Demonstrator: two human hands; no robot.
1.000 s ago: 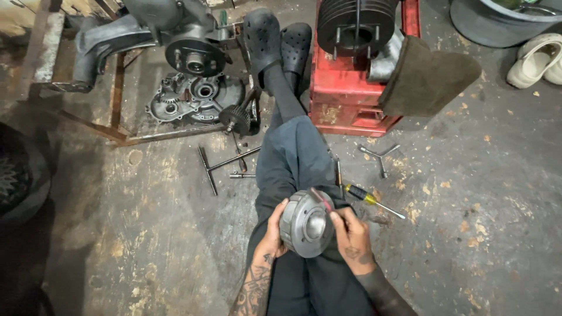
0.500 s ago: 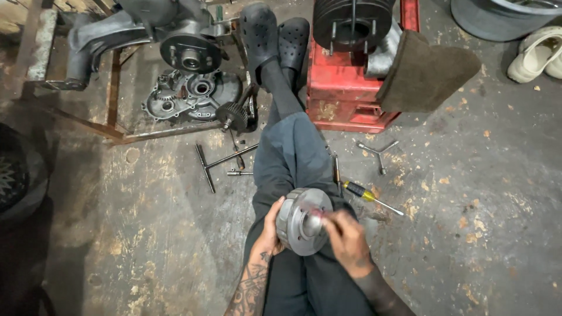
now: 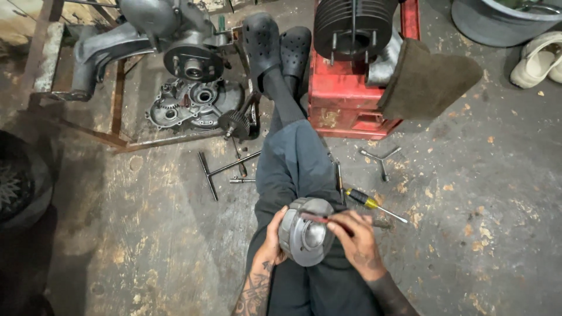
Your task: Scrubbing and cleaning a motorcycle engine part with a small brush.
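I sit on the floor with my legs stretched out, and a round grey metal engine part (image 3: 305, 234) rests on my lap. My left hand (image 3: 273, 241) grips its left side. My right hand (image 3: 357, 237) holds a thin dark tool (image 3: 319, 217) laid across the top of the part. A yellow-handled screwdriver (image 3: 370, 203) lies on the floor just right of my knee.
An engine casing (image 3: 190, 102) and a frame-mounted engine (image 3: 175, 41) sit far left. A red box (image 3: 351, 99) with a finned cylinder (image 3: 354, 20) stands by my feet. T-wrenches (image 3: 216, 172) and a Y-wrench (image 3: 380, 159) lie on the floor. A tyre (image 3: 17, 181) sits at left.
My right hand has shifted over the part and now lays the thin tool across its top. The part has tilted a little in my left hand.
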